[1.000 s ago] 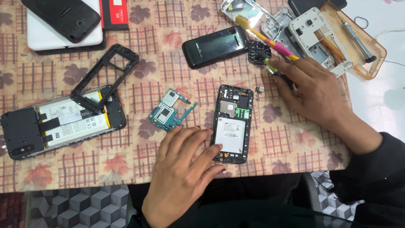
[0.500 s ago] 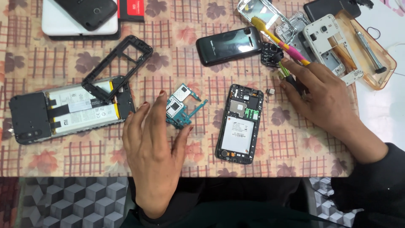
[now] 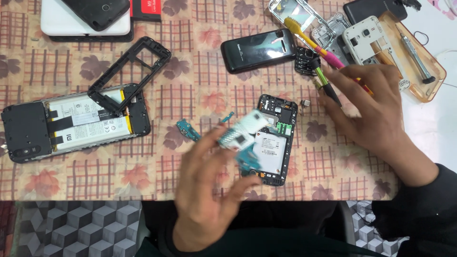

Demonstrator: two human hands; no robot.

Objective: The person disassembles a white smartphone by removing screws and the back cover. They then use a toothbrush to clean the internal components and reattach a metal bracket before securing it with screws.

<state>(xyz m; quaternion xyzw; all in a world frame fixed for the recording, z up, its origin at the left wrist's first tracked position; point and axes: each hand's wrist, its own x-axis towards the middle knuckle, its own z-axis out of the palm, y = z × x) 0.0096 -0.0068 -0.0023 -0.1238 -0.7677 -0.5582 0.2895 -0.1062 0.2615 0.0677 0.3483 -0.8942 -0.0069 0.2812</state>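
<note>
My left hand [image 3: 209,185] is blurred in motion and holds a teal and white circuit board [image 3: 240,138] raised above the table, just left of an opened black phone body [image 3: 273,140] with a white battery. A small teal board piece [image 3: 187,129] lies on the cloth to the left. My right hand [image 3: 369,112] sits further right, gripping a slim tool with a green and black shaft [image 3: 326,85] near a tiny loose part [image 3: 307,103].
A large opened phone with a white battery [image 3: 71,123] and a black frame [image 3: 128,71] lie at the left. A black bar phone [image 3: 259,50], a yellow and pink brush [image 3: 312,43], white and silver phone shells [image 3: 364,40] and an orange clear case with a screwdriver [image 3: 419,57] fill the far right.
My left hand moved left from the opened phone to the circuit board, picked it up and now carries it right above the phone. My right hand stayed near the tools.
</note>
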